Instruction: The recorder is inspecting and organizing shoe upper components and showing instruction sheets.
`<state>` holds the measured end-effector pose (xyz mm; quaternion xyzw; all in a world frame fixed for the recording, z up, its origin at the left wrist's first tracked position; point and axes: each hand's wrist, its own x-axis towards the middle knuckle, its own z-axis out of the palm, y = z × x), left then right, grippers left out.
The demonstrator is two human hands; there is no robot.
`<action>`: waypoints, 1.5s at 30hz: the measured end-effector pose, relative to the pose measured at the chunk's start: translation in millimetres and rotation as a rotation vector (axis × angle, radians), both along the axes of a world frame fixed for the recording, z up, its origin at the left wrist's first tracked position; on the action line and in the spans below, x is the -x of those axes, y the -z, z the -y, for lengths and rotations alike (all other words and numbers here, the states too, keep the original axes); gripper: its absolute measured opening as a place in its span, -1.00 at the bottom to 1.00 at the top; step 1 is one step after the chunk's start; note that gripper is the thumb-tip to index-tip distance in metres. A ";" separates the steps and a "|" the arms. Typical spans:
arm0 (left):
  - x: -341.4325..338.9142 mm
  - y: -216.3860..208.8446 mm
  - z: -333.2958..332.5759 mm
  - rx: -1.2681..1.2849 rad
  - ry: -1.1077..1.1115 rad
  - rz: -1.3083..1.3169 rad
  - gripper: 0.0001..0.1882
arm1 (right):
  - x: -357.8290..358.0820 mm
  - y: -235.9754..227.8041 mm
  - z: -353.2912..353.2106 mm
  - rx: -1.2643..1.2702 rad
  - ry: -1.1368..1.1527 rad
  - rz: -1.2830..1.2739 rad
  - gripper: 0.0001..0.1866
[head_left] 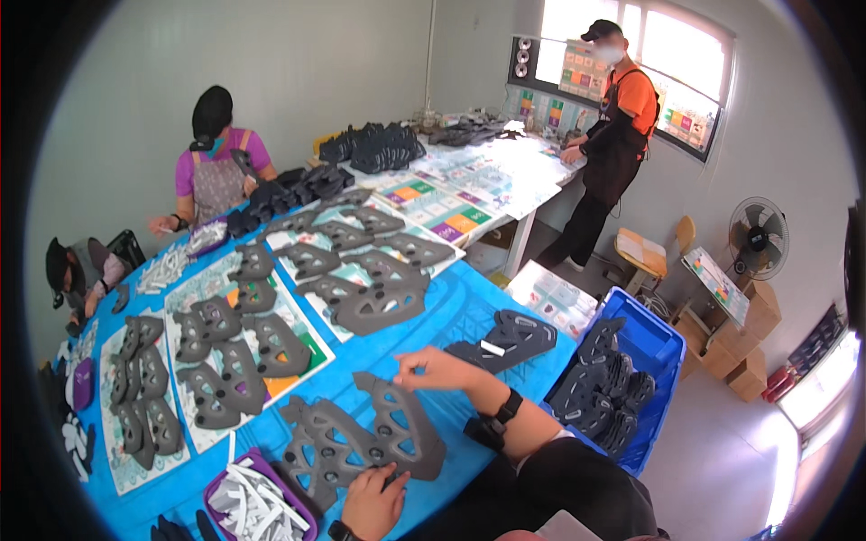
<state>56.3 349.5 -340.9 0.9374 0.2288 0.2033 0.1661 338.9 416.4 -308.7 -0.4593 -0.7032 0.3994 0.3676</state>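
Grey cut-out pad (426, 446), lower centre of frame, looks light, flexible, best held by solid rim; left hand (372, 505) rests there, fingers apart; right hand (435, 369) curls near upper tip, pinch unclear

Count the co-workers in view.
3: one person in an orange top standing near the window, one person in a purple top behind the blue table, one person bending over at far left. None appears hidden.
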 end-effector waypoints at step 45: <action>5.3 5.8 1.6 -0.177 -0.134 -0.081 -0.65 | 25.2 42.4 -6.3 0.254 0.246 -0.041 -0.35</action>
